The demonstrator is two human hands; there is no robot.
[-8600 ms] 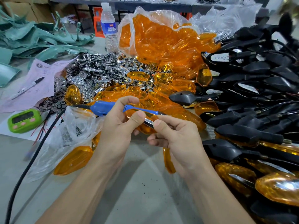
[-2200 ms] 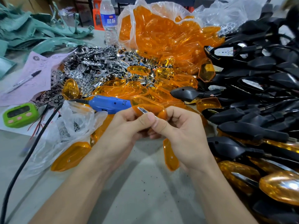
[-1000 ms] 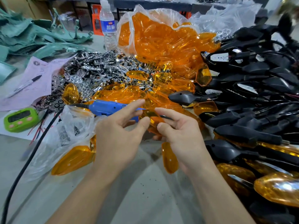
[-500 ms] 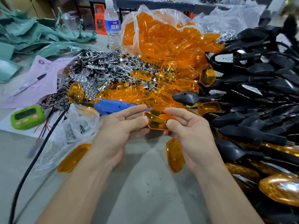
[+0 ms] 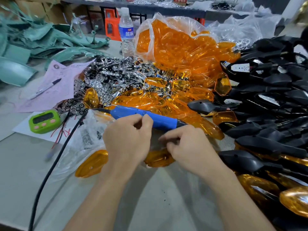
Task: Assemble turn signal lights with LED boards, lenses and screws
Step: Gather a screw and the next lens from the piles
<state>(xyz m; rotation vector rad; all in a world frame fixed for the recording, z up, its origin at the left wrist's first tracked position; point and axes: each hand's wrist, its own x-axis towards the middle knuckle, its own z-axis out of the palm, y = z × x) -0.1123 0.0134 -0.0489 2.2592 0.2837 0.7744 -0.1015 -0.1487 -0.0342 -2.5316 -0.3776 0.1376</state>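
My left hand (image 5: 128, 140) curls its fingers against the lower edge of the blue electric screwdriver (image 5: 160, 120), which lies across the heap of orange lenses (image 5: 146, 100). My right hand (image 5: 190, 145) is blurred, fingers curled, over the right end of one orange lens (image 5: 157, 158) lying low on the table between my wrists. Its thumb is hidden. Chrome LED-board reflectors (image 5: 116, 75) are piled behind. Black signal housings (image 5: 266, 117) fill the right side. A clear bag of small parts (image 5: 90, 135) sits left of my left hand.
A black cable (image 5: 50, 170) runs from the screwdriver to the lower left. A green timer (image 5: 44, 121), pink papers with a marker (image 5: 45, 88), a water bottle (image 5: 126, 32) and a big bag of orange lenses (image 5: 175, 40) stand around. Finished lights (image 5: 260, 189) lie at the lower right.
Both hands have dropped toward the table. The lens they held up together now lies low under my right hand, and my left hand has moved onto the blue screwdriver.
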